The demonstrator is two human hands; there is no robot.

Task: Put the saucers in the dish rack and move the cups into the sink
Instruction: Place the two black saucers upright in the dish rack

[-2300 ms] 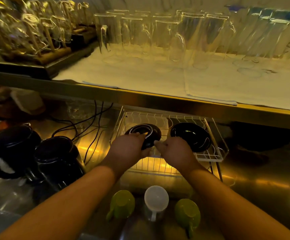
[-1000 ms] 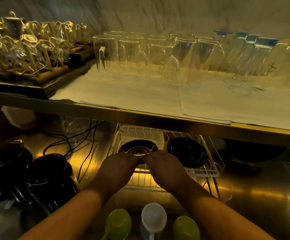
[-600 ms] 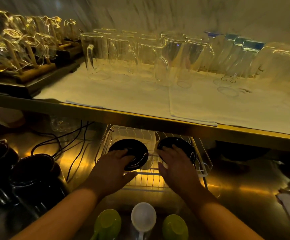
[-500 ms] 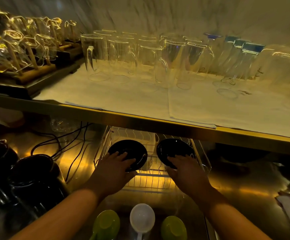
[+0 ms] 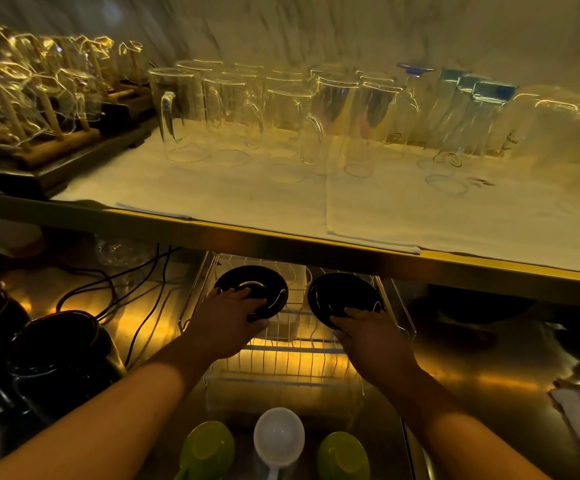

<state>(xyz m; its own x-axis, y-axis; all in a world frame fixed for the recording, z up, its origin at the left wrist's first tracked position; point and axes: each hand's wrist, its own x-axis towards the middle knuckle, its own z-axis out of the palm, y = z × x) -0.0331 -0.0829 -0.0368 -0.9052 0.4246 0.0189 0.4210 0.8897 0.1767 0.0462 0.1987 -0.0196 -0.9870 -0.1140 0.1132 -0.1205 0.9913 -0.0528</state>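
Nearest, behind both wrists at the bottom edge, three cups sit in a row: a green cup [image 5: 208, 448], a white cup [image 5: 279, 436] and another green cup [image 5: 344, 455]; whether they lie in the sink is unclear. Both forearms reach forward over them. The left hand [image 5: 227, 322] has its fingers [image 5: 243, 295] spread flat on the near rim and face of the left black saucer [image 5: 252, 289], the thumb under its near edge, lightly holding it. The right hand [image 5: 373, 336] lays its fingers [image 5: 352, 315] loosely spread on the lower edge of the right black saucer [image 5: 345, 296]; a firm grasp cannot be told. Both saucers lean in the wire dish rack [image 5: 292, 355], just beside each other but apart, on the steel counter [image 5: 489, 358]. Left of the left fingers, black cables [image 5: 132, 296] and dark kettles [image 5: 56, 348] stand. Beyond the fingertips, above, a shelf [image 5: 281, 244] carries blurred upturned glass mugs [image 5: 233, 112]
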